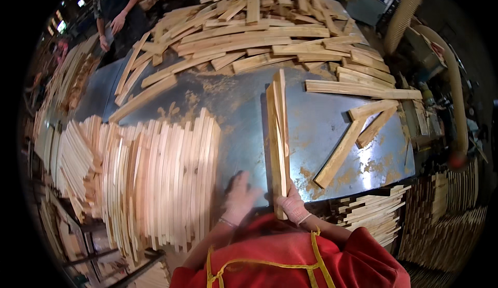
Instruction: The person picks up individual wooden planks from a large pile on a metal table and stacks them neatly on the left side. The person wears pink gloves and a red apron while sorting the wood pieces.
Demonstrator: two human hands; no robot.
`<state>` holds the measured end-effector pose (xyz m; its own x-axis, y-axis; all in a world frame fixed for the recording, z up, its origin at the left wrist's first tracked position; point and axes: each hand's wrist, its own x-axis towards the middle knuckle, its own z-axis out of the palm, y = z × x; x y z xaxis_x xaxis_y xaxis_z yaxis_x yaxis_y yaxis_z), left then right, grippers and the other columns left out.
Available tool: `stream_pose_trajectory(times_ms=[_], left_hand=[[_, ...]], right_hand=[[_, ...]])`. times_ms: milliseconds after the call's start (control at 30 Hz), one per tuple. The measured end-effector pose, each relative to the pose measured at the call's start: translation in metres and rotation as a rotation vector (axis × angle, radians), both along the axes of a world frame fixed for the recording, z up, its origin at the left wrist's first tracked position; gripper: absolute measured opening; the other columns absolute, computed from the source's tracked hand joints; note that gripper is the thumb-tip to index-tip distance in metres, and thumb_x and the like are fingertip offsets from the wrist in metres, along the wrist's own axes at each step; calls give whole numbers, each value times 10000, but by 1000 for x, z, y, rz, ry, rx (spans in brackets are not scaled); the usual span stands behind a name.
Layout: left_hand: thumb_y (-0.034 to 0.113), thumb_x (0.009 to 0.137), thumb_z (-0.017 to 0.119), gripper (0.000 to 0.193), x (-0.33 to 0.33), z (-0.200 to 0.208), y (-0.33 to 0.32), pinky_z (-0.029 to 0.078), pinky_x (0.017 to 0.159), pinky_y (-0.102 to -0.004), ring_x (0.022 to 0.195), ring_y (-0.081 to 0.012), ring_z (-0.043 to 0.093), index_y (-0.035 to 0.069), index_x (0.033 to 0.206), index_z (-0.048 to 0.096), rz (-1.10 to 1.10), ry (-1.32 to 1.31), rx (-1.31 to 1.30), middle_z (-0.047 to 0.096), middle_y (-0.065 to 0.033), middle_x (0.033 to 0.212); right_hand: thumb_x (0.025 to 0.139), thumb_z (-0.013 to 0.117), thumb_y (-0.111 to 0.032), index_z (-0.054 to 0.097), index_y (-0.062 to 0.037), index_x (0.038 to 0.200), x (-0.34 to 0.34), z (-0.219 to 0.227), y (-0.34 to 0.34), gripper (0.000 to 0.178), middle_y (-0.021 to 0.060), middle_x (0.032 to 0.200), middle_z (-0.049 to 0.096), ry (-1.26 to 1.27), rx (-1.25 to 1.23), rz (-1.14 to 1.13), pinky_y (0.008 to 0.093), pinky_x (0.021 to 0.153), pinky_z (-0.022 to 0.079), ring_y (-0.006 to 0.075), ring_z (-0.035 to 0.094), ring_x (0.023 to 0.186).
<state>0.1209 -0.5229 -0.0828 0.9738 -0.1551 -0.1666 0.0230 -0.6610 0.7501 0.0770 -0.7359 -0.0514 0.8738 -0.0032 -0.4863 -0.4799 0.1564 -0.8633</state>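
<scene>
My right hand (294, 206), in a pale glove, grips the near end of a few narrow wooden boards (275, 142). They lie side by side, pointing away from me across the metal table (241, 117). My left hand (239, 199) is blurred by motion, its thumb and fingers apart with nothing in them. It is between the held boards and a tight row of boards standing on edge (199, 176) to the left. Two angled loose boards (340, 153) and a third short one (373, 109) rest to the right of the held ones.
A large jumbled heap of boards (233, 41) covers the table's far side. Sawdust (181, 106) is scattered over the metal. Another person (118, 21) stands at the far left. More boards are stacked below the table's right edge (376, 210). A ribbed hose (407, 15) hangs at the far right.
</scene>
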Motion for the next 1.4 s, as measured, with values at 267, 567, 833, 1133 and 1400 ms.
stream_pose_trajectory(times_ms=[267, 567, 833, 1133, 1400], left_hand=[[315, 1152, 483, 459, 11, 38, -23, 554, 1029, -368, 1194, -169, 659, 116, 1564, 459, 98, 767, -1188, 656, -44, 1342], [535, 973, 659, 781, 30, 85, -37, 421, 1170, -422, 1400, -330, 547, 26, 1537, 477, -45, 312, -224, 567, -220, 1487], [354, 1085, 656, 739, 10, 67, -43, 365, 1230, -355, 1488, -240, 467, 69, 1687, 334, -64, 479, -894, 486, -178, 1617], [295, 1053, 684, 386, 4, 42, -26, 504, 678, -278, 806, -135, 596, 106, 1377, 593, 255, 683, -1162, 660, -3, 1091], [131, 1002, 683, 198, -25, 23, 5, 385, 560, -257, 627, -94, 481, 56, 1183, 650, 178, 774, -1153, 577, -1, 822]], right_hand=[[955, 768, -226, 328, -47, 1615, 41, 27, -7, 813, 73, 1206, 616, 78, 180, 100, 327, 888, 543, 150, 582, 1042], [944, 753, -134, 283, -93, 1666, 41, 1, -11, 862, 88, 1335, 624, 27, 388, 116, 363, 1007, 531, 207, 614, 1179], [915, 655, -27, 269, -113, 1678, 110, 104, -23, 860, 116, 1410, 567, -296, 497, 167, 419, 1068, 520, 265, 595, 1275], [951, 670, -158, 413, -61, 1590, 111, 63, 10, 696, 115, 1346, 648, 161, 711, 162, 463, 1006, 583, 301, 671, 1205], [990, 681, -168, 603, -35, 1322, 105, -20, -17, 367, 155, 1188, 712, 322, 642, 38, 477, 901, 622, 310, 706, 1054]])
